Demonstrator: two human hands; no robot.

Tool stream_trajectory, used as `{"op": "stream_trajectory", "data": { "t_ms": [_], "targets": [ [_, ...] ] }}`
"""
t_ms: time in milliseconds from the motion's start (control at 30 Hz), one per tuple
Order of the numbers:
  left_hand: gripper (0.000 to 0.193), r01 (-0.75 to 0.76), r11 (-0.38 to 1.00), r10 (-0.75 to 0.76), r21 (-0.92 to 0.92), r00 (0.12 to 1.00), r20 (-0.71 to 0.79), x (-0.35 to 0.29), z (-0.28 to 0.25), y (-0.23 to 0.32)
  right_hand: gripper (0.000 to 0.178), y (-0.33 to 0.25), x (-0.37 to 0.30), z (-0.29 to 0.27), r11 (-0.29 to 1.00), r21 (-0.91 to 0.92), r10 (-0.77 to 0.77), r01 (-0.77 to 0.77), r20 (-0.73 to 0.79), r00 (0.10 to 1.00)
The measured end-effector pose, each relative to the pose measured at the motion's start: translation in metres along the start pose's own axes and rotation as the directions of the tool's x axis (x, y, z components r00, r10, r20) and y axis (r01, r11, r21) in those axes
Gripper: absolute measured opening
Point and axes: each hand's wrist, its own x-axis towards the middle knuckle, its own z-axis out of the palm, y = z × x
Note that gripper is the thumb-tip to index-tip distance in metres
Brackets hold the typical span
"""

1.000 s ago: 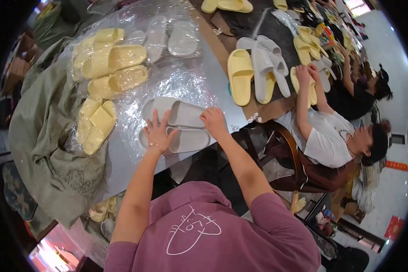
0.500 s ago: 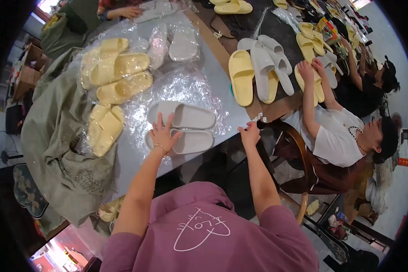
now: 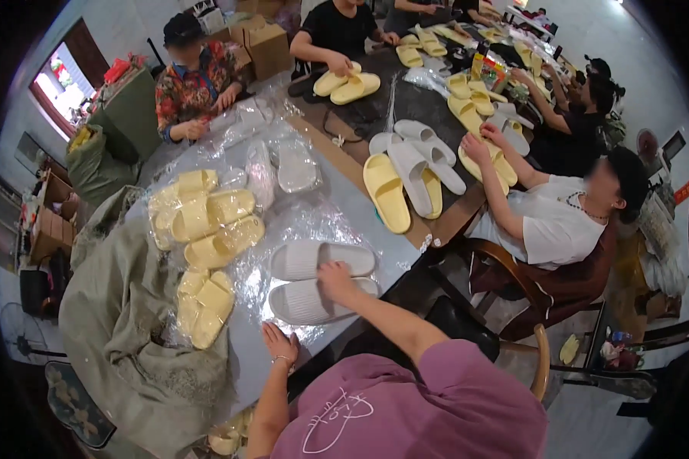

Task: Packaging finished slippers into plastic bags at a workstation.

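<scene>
A pair of grey slippers (image 3: 297, 301) lies side by side on clear plastic film (image 3: 287, 233) on the table in front of me. My right hand (image 3: 335, 281) reaches across the near slipper, its fingertips at the gap between the two. Its fingers are bunched and blurred, so I cannot tell whether they grip anything. My left hand (image 3: 281, 344) rests by the table's front edge, fingers stretched out and holding nothing, just short of the near slipper's toe. Left of the grey pair, yellow slippers (image 3: 207, 310) sit in clear bags, with several more bagged yellow slippers (image 3: 213, 213) beyond.
Green-grey sacking (image 3: 142, 306) drapes over the table's left side. Bagged grey slippers (image 3: 297, 167) lie farther back. At right, loose grey and yellow slippers (image 3: 386, 191) stand on a dark table beside a seated person in white (image 3: 570, 218). Other people work at the far side.
My right hand has moved left from the table corner onto the grey slippers. My left hand has left them for the table edge. The slippers' ribbed straps now face left, and the view has tilted up.
</scene>
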Motion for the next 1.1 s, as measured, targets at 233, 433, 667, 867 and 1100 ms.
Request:
{"op": "stream_trajectory", "data": {
  "t_ms": [233, 433, 667, 867, 1100],
  "targets": [
    [0.107, 0.215, 0.976, -0.215, 0.028, 0.977, 0.008, -0.001, -0.005, 0.031, 0.009, 0.195, 0.081, -0.206, 0.939, 0.23, 0.341, -0.257, -0.498, 0.797],
    [0.107, 0.248, 0.967, -0.253, -0.054, 0.952, -0.172, -0.007, 0.001, 0.046, 0.025, 0.324, 0.162, -0.292, 0.915, 0.061, 0.351, -0.399, -0.606, 0.713],
    [0.088, 0.386, 0.891, -0.452, -0.239, 0.805, -0.385, 0.014, -0.027, 0.058, 0.053, 0.386, 0.17, -0.175, 0.681, -0.151, 0.554, -0.716, -0.533, 0.639],
    [0.08, -0.175, 0.984, 0.161, 0.03, 0.808, -0.567, 0.14, -0.15, 0.159, 0.048, 0.309, 0.167, -0.25, 0.692, -0.222, 0.593, -0.687, -0.367, 0.717],
    [0.079, -0.21, 0.934, 0.295, 0.29, 0.91, -0.291, 0.291, -0.149, 0.236, 0.019, 0.186, 0.044, -0.235, 0.997, 0.058, 0.072, -0.057, -0.314, 0.947]
  ]
}}
